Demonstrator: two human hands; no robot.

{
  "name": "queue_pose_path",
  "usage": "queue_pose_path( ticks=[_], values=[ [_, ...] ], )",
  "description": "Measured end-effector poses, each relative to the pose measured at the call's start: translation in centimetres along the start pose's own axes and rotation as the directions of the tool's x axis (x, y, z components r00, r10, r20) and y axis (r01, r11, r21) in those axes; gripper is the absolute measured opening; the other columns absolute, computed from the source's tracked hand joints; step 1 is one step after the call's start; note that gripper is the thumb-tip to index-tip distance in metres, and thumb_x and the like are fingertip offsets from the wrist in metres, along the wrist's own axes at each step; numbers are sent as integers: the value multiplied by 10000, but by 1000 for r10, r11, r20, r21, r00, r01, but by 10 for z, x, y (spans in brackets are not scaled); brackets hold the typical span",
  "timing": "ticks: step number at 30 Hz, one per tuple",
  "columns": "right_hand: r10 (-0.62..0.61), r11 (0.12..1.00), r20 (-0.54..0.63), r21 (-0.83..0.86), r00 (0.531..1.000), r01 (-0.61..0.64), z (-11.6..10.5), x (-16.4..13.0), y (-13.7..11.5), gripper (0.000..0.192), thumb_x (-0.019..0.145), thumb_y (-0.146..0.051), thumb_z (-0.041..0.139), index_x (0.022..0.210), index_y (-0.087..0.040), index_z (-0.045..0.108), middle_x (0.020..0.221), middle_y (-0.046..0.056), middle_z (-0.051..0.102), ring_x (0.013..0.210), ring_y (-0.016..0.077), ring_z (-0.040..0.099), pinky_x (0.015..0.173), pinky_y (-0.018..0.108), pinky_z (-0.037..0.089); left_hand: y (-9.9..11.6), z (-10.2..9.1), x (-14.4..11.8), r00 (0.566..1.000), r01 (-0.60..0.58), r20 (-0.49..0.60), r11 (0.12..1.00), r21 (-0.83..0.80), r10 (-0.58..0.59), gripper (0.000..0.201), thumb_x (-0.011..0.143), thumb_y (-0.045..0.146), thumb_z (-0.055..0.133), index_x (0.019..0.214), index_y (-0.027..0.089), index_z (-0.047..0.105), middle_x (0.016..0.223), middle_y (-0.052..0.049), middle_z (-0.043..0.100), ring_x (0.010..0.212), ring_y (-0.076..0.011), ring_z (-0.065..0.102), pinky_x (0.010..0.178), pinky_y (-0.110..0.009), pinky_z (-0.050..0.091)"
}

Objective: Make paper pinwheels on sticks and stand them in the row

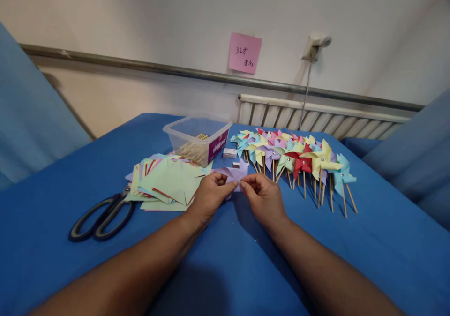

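A purple paper pinwheel (232,173) is held between both hands above the blue table. My left hand (213,191) pinches it near its middle from the left. From the right, my right hand (263,195) grips it close to the centre with thumb and fingers pressed together. Whether a pin sits at the centre is too small to tell. Left of my hands lies a pile of cut paper squares (172,180), green on top. Finished pinwheels on sticks (304,162) lie in a dense group to the right.
Scissors (101,217) lie left of the paper, their blades partly hidden. A clear plastic box (197,133) of thin sticks (195,149) stands behind the pile. A small box (229,153) sits beside it. A radiator (316,114) and pipe run along the wall.
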State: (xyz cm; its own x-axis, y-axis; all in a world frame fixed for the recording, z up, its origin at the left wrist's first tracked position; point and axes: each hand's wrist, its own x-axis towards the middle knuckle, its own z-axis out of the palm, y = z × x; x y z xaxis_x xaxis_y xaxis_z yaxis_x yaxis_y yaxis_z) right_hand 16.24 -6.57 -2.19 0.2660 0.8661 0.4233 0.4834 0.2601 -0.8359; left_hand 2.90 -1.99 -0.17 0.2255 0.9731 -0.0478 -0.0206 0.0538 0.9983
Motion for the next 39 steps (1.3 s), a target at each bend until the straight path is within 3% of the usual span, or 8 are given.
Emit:
queue_pose_path(
  ticks=[8, 14, 20, 29, 34, 39],
  values=[
    [-15, 1000, -7, 8, 1000, 15, 1, 0, 0, 101, 824, -257, 572, 825, -190, 647, 768, 28, 656, 681, 152, 609, 611, 253, 476, 0, 1, 0, 999, -47, -16, 997, 58, 48, 222, 599, 291, 726, 622, 138, 567, 537, 59, 490, 500, -68, 403, 475, -204, 304],
    [-22, 1000, -28, 9, 999, 23, 2, -2, 1, 104, 826, -270, 581, 828, -192, 649, 761, 23, 650, 677, 150, 599, 601, 251, 467, -1, 0, 1, 992, -126, -2, 987, 98, 127, 283, 611, 296, 720, 553, 158, 481, 516, 78, 403, 494, -60, 350, 472, -202, 277],
    [-20, 1000, -23, 10, 1000, 20, 1, -2, -1, 105, 828, -270, 579, 828, -196, 653, 759, 21, 653, 681, 152, 602, 618, 259, 468, -6, -2, 2, 979, -198, -6, 956, 215, 205, 292, 640, 322, 703, 553, 162, 476, 531, 70, 387, 512, -73, 360, 480, -212, 294],
    [-30, 1000, -36, 4, 999, 31, -1, -3, -8, 100, 821, -256, 575, 803, -200, 657, 768, 22, 644, 703, 159, 599, 667, 282, 470, 4, 0, -7, 940, -320, 11, 866, 384, 342, 100, 699, 233, 637, 747, 148, 657, 674, 13, 620, 630, -126, 555, 601, -228, 418],
    [-63, 997, -83, 34, 995, 66, -1, -2, -9, 75, 780, -260, 627, 743, -203, 660, 981, 61, 639, 980, 204, 577, 843, 322, 438, 3, -2, -8, 920, -367, 29, 835, 410, 390, 96, 713, 236, 628, 752, 155, 665, 693, 8, 642, 650, -132, 577, 627, -230, 431],
    [59, 975, -1, 212, 998, -57, -1, -1, -8, 90, 788, -263, 615, 735, -193, 635, 769, 15, 638, 741, 162, 580, 734, 297, 453, 4, -1, -8, 938, -337, 52, 870, 360, 342, 95, 703, 237, 636, 734, 154, 669, 675, 6, 645, 641, -133, 575, 599, -223, 435]
  ],
)
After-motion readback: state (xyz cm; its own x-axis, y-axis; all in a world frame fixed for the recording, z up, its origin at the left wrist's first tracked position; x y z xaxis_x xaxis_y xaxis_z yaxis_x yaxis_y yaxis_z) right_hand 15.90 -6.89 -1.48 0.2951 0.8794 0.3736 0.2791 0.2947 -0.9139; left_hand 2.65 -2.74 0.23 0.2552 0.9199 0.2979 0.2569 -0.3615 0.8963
